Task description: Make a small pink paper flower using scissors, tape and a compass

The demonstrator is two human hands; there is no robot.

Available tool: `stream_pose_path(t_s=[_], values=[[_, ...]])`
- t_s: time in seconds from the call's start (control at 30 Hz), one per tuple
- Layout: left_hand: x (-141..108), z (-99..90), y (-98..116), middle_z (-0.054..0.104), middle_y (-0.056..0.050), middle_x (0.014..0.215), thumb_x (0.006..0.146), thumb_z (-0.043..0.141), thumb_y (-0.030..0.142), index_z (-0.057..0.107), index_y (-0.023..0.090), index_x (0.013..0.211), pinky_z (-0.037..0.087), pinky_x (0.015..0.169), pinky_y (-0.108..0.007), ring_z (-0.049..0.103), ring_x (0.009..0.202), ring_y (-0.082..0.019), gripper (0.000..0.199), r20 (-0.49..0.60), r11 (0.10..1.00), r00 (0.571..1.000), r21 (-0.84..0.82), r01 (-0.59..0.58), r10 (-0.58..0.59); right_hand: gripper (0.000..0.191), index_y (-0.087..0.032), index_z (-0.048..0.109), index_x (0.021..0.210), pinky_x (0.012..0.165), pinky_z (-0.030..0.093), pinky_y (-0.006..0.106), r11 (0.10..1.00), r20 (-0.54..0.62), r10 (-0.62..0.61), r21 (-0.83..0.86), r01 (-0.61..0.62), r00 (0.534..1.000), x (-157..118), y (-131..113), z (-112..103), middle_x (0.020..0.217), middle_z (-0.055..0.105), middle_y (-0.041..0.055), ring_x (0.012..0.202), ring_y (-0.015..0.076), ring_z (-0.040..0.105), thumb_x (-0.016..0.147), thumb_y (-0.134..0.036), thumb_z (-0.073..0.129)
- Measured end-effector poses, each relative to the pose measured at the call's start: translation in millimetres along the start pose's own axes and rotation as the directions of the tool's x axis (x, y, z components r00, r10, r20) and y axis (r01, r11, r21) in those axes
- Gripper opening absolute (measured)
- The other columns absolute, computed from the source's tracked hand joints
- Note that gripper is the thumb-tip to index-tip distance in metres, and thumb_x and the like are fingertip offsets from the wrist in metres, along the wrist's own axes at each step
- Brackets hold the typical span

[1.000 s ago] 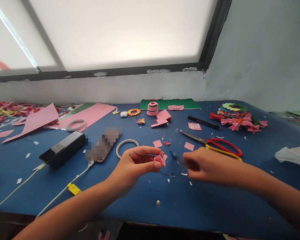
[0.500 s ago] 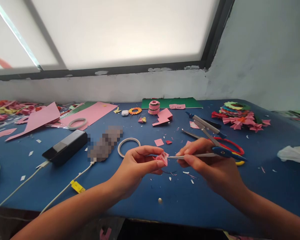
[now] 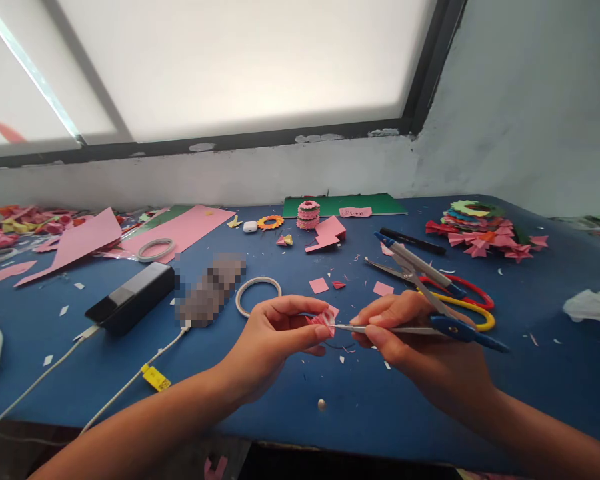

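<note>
partly hidden both: pink paper (image 3: 331, 320) tight in left hand (image 3: 273, 337), compass (image 3: 453, 327) in right hand (image 3: 425, 337)

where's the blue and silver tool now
In the head view, the tool is in the right hand, its tip at the folded pink paper in the left hand.

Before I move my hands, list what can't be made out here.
All in the head view:
- Pink folded paper: partly hidden by the left hand.
- Compass tip: too small to tell its exact contact.
- Scissors: partly hidden behind the compass.
- Pink slip: writing too small.
- Pixelated object: details blurred out.
- White bag: cut off by the right edge.
</note>
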State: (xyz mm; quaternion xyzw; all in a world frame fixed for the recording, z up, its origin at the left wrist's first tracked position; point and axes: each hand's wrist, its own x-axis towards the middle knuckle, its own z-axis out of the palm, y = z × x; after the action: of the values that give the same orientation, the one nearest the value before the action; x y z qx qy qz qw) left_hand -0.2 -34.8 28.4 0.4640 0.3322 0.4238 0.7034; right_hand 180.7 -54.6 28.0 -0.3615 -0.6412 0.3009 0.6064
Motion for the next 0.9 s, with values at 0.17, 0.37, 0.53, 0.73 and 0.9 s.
stream_pose_path(t_s=[0.17, 0.37, 0.53, 0.73, 0.9], values=[[-0.1, 0.6, -1.7, 0.070, 0.001, 0.070, 0.066, 0.077, 0.012, 0.073, 0.020, 0.081, 0.052, 0.055, -0.013, 0.064, 0.064, -0.008, 0.018, 0.028, 1.000, 0.999, -0.007, 0.023, -0.023, 0.018, -0.024, 0.055, 0.063, 0.051, 0.056, 0.021, 1.000, -0.006, 0.011, 0.021, -0.011, 1.000, -1.5, 0.1, -0.4, 0.068, 0.069, -0.0029, 0.060, 0.0141, 0.068, 0.069, -0.011, 0.066], [0.5, 0.6, 0.0, 0.072, 0.000, 0.079, 0.067, 0.076, 0.012, 0.073, 0.021, 0.081, 0.051, 0.054, -0.012, 0.064, 0.066, -0.008, 0.017, -0.018, 1.000, 1.000, 0.011, 0.010, -0.009, 0.019, -0.024, 0.055, 0.064, 0.050, 0.055, 0.021, 0.999, 0.028, -0.042, 0.011, 0.042, 0.999, -4.3, 0.3, -2.4, 0.067, 0.069, -0.0031, 0.058, 0.0130, 0.067, 0.068, -0.007, 0.064], [-0.2, 1.1, 0.3, 0.072, 0.001, 0.079, 0.068, 0.075, 0.011, 0.073, 0.021, 0.082, 0.052, 0.055, -0.012, 0.065, 0.068, -0.008, 0.017, -0.006, 1.000, 1.000, 0.002, 0.012, -0.012, 0.019, -0.024, 0.056, 0.065, 0.051, 0.056, 0.022, 0.998, 0.028, -0.065, 0.001, 0.065, 0.997, -3.1, 1.5, -2.0, 0.067, 0.069, -0.0029, 0.060, 0.0136, 0.067, 0.068, -0.007, 0.063], [-0.6, 2.4, 0.6, 0.072, -0.001, 0.080, 0.066, 0.077, 0.013, 0.073, 0.020, 0.081, 0.052, 0.053, -0.013, 0.065, 0.068, -0.010, 0.017, -0.022, 1.000, 1.000, 0.010, 0.017, -0.017, 0.019, -0.025, 0.057, 0.066, 0.052, 0.057, 0.024, 0.997, 0.009, -0.081, -0.016, 0.081, 0.997, -4.9, 1.0, -2.2, 0.068, 0.069, -0.0026, 0.061, 0.0144, 0.067, 0.069, -0.008, 0.063], [-0.4, 2.0, -0.4, 0.072, 0.000, 0.074, 0.066, 0.077, 0.012, 0.073, 0.020, 0.082, 0.052, 0.054, -0.014, 0.065, 0.068, -0.010, 0.018, -0.022, 1.000, 1.000, 0.022, 0.015, -0.014, 0.018, -0.025, 0.057, 0.065, 0.051, 0.056, 0.027, 0.995, -0.018, -0.082, -0.058, 0.081, 0.996, -6.7, 1.6, -0.4, 0.068, 0.069, -0.0022, 0.059, 0.0156, 0.067, 0.068, -0.009, 0.064]])
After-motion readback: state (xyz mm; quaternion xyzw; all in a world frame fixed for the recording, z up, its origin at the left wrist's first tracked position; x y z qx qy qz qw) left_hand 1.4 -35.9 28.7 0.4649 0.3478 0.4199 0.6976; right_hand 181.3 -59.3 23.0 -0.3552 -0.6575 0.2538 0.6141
